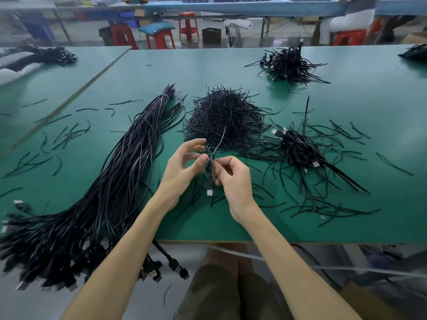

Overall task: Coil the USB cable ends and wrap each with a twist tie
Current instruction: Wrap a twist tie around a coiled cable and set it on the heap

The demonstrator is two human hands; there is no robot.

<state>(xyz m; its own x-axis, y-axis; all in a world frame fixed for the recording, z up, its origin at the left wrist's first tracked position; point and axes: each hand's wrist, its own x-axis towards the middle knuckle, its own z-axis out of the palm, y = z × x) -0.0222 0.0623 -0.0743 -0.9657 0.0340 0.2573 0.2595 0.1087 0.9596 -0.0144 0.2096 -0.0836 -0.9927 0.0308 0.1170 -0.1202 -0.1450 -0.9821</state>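
A single wide-angle view comes from the person's head, facing forward and down over the green table [346, 158]. It centres, at close range, on the coiled cable [209, 163] pinched between the left hand [182, 174] and right hand [234, 181], with the forearms entering from the bottom edge. The lap fills the bottom centre. The table's far edge and red stools [188, 25] lie small along the top.

Coiled USB cable [209, 163] held above green counter [346, 227].
Left grip [182, 173] and right grip [233, 181] pinch it; twist tie [221, 138] juts upward, plug [209, 192] hangs below. Heap of ties [225, 114] behind, cable bundle [120, 181] to the left.
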